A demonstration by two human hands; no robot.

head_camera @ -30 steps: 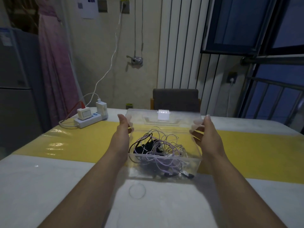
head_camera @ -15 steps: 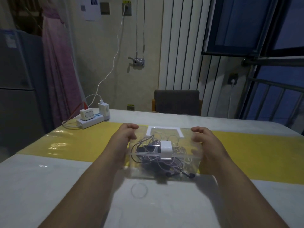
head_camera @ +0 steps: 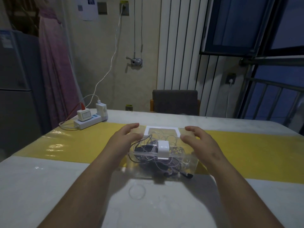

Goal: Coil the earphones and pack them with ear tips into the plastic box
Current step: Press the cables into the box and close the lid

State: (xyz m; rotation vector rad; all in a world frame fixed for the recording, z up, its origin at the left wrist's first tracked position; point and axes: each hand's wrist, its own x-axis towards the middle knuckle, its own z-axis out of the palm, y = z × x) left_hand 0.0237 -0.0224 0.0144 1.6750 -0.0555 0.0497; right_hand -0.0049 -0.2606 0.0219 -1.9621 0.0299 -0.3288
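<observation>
A clear plastic box stands on the table in front of me with its lid down and a white latch over the front edge. Inside lies a tangle of white, lilac and black earphones, and a black earbud rests against the front wall. I cannot make out any ear tips. My left hand rests on the lid's left end with its fingers loosely spread. At the right end my right hand lies the same way, holding nothing.
The box sits on a yellow runner across the white table. A power strip with chargers and cables is at the back left. A dark chair stands behind the table. A faint ring marks the tabletop near me.
The lid, held up and open a second ago, has come down onto the box and the white latch now lies at the front. My fingers have loosened from curled to spread.
</observation>
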